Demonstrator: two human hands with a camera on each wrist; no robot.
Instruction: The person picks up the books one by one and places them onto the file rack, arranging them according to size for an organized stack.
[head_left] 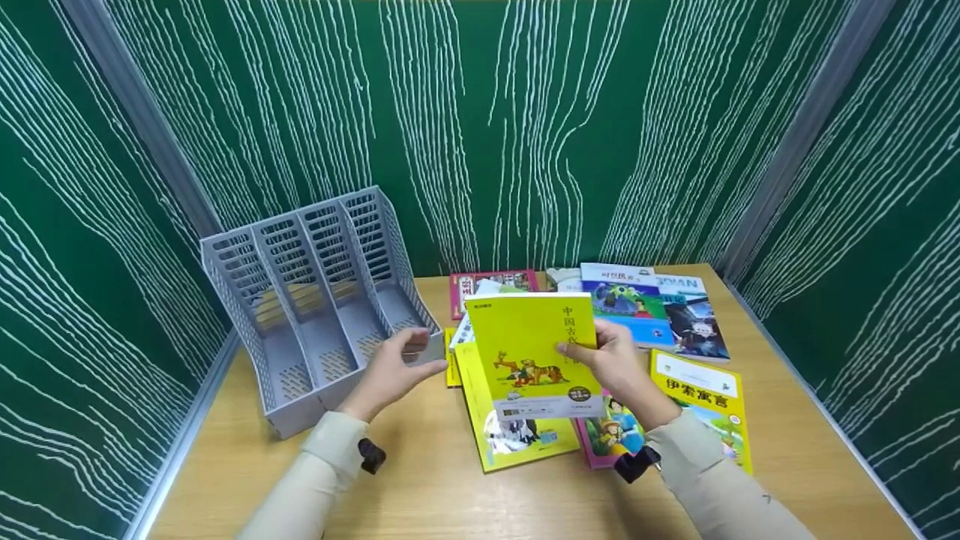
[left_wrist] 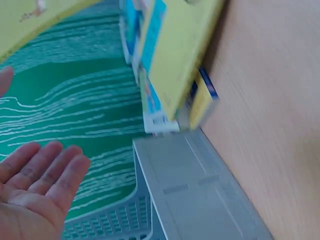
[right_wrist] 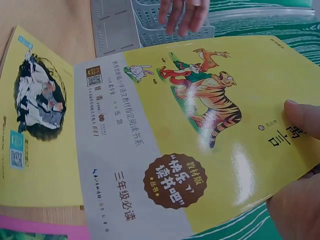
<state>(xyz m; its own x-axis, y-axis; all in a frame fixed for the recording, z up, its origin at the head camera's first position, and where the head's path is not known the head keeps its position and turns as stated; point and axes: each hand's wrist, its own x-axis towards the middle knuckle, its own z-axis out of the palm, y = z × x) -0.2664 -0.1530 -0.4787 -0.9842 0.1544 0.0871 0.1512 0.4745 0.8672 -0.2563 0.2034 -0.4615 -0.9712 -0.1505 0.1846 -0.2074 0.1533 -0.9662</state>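
My right hand grips a yellow book by its right edge, the thumb lying across the cover. The cover shows a tiger and other animals, clear in the right wrist view on the book. Beneath it, another yellow book lies on the table. My left hand hovers over the front right corner of the grey file holder, thumb apart from the fingers, nothing held. In the left wrist view the fingers of the left hand look loosely extended above the holder.
Several books lie around the held one: a pink-edged red book, a blue book, a dark-covered book, a yellow and white book and a pink book. The holder has upright dividers. Green walls enclose the wooden table.
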